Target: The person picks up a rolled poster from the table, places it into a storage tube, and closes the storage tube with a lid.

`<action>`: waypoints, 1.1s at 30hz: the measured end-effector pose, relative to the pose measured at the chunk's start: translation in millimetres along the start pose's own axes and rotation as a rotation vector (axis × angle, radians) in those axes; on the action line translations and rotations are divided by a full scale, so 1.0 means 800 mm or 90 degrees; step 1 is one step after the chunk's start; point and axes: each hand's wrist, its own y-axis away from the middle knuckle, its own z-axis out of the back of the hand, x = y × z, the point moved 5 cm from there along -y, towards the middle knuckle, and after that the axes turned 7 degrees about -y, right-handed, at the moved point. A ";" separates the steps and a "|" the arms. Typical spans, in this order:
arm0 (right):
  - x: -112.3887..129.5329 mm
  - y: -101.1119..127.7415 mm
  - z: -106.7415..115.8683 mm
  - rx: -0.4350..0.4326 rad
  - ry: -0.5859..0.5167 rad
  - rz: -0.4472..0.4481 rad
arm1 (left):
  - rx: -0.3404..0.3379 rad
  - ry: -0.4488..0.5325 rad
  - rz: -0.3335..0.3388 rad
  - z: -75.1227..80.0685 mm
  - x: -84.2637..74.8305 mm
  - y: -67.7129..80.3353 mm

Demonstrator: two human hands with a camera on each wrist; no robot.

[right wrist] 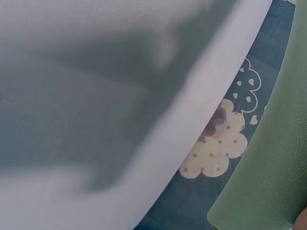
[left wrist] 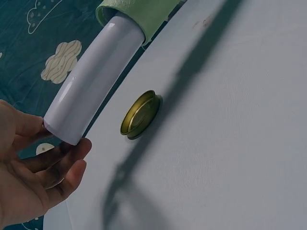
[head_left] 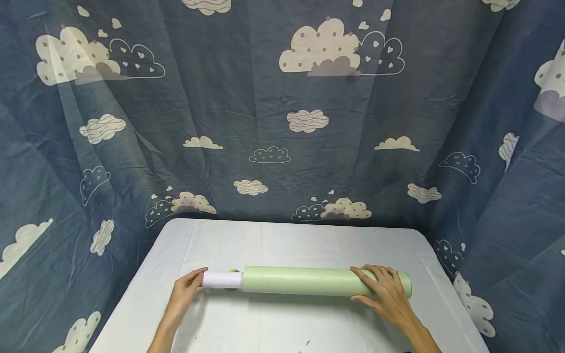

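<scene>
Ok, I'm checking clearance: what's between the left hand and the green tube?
The white cylinder; lower down, a gold lid lies on the table. The left wrist view shows both.

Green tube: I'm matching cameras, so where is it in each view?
Head: green tube at lower centre, extending right from the white roll.
Left wrist: top edge, around the white roll.
Right wrist: along the right edge, cut off.
Shared landmark: white table.

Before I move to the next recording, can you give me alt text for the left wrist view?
A person's left hand holds the end of a smooth white cylindrical roll that sticks out of a wider pale green tube. Right of the roll in the picture, a shallow round gold-coloured lid rests on a white table, with blue cloud-print fabric beyond.
</scene>
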 end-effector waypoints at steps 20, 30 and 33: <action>0.001 0.000 -0.005 -0.005 0.001 0.010 | 0.035 0.014 -0.025 -0.030 -0.015 0.005; 0.002 0.000 -0.007 -0.008 -0.003 0.016 | 0.063 0.065 -0.031 -0.044 -0.019 0.003; 0.001 0.001 -0.008 0.003 -0.002 0.011 | 0.074 0.072 -0.031 -0.047 -0.020 0.004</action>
